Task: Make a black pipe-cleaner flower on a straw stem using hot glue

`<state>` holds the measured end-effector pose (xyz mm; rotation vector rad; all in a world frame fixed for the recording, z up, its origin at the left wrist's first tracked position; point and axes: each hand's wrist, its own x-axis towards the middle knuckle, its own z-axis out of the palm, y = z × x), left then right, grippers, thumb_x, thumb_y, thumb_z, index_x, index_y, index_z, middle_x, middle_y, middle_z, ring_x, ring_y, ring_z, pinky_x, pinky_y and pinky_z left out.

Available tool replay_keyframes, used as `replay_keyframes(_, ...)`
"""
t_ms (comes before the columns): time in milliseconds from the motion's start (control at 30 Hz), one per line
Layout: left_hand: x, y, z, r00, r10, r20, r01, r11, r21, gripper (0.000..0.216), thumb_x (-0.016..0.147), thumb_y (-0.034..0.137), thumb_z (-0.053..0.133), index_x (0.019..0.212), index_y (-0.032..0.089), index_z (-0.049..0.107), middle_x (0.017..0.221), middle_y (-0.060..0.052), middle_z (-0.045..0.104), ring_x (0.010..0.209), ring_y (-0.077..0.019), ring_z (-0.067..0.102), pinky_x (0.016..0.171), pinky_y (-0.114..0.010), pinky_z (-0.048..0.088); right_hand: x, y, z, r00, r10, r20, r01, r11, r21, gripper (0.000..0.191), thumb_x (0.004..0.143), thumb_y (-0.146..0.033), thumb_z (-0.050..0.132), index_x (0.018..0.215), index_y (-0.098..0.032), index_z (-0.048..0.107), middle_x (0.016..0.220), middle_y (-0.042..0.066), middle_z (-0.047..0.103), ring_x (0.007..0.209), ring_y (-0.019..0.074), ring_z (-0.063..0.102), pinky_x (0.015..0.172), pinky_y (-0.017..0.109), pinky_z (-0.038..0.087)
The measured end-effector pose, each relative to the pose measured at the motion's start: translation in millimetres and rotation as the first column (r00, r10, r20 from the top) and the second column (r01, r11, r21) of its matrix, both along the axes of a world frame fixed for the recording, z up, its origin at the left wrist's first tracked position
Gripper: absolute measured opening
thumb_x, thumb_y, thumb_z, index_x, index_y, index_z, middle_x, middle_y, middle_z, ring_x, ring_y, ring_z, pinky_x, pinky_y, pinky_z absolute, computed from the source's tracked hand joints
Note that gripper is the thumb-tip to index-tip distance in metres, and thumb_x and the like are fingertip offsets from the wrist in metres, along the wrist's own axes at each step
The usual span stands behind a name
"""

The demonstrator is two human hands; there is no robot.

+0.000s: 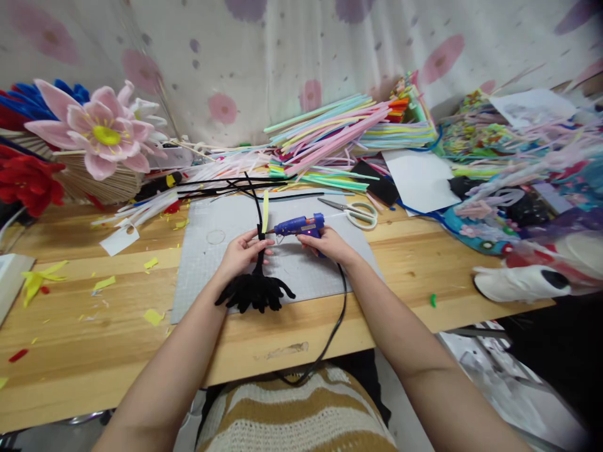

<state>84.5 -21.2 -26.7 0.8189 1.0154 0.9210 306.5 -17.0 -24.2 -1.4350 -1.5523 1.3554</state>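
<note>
My left hand [245,252] is closed around the stem of a black fuzzy flower [254,292], whose petals hang down toward the table's front edge. Black stem ends stick up above the fingers, and a pale yellow strip [266,211] stands beside them. In my right hand [328,243] is a blue hot glue gun [298,225], pointing left. Its nozzle reaches the stem near my left fingertips; whether it touches I cannot tell. A glue stick comes out of the gun's back, and a black cord runs down from its handle. Both hands are above a grey cutting mat [207,276].
Scissors [360,214] lie at the mat's upper right corner. Black pipe cleaners [226,186] and piles of coloured ones [339,129] fill the back. Pink [106,135] and red flowers [28,179] stand at left. Yellow scraps [153,317] dot the wooden table. A white glue gun-like object [521,282] lies right.
</note>
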Motion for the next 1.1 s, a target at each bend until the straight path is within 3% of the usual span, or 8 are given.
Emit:
replay_keyframes(367,-0.4,-0.7,2.3,0.999,-0.012,-0.036,0.012,1.0,0.003,0.058,0.057,0.024,0.075,0.11,0.011,0.053,0.085,-0.008,0.069,0.06,-0.0132,0.062,0.047,-0.023,0.05,-0.6,-1.8,2.5,0.999,0.03,0.021,-0.03,1.0,-0.006,0.04,0.065,-0.053,0.06,0.067,-0.014,0.054,0.056,-0.001,0.054,0.041,0.0068,0.042,0.04,0.022,0.033)
replay_keyframes(767,-1.7,-0.6,-2.3,0.998,-0.042,-0.043,0.044,0.998,0.035,0.054,0.06,0.027,0.073,0.109,0.014,0.054,0.089,-0.009,0.069,0.062,-0.0131,0.063,0.049,-0.022,0.05,-2.1,-0.7,4.4,0.999,-0.032,0.039,0.032,0.999,0.02,0.039,0.066,-0.053,0.059,0.063,-0.015,0.054,0.051,-0.001,0.05,0.04,0.0067,0.04,0.041,0.023,0.032)
replay_keyframes(967,-2.1,-0.7,-1.8,0.996,-0.047,-0.07,0.05,0.998,0.042,0.053,0.06,0.027,0.073,0.108,0.013,0.055,0.089,-0.01,0.069,0.063,-0.0143,0.063,0.048,-0.022,0.05,1.0,-1.3,3.1,0.999,0.039,0.024,-0.039,0.999,0.009,0.04,0.065,-0.054,0.06,0.062,-0.015,0.053,0.052,-0.001,0.051,0.041,0.0068,0.042,0.041,0.022,0.032)
replay_keyframes(1100,-1.7,-1.0,-1.8,0.997,-0.054,-0.059,0.056,0.997,0.045,0.054,0.06,0.028,0.073,0.109,0.014,0.055,0.09,-0.009,0.069,0.064,-0.014,0.063,0.048,-0.022,0.05,-0.3,-1.2,2.8,0.999,-0.007,0.031,0.006,1.0,0.028,0.041,0.064,-0.055,0.06,0.063,-0.015,0.053,0.05,-0.002,0.05,0.041,0.0063,0.041,0.041,0.022,0.032)
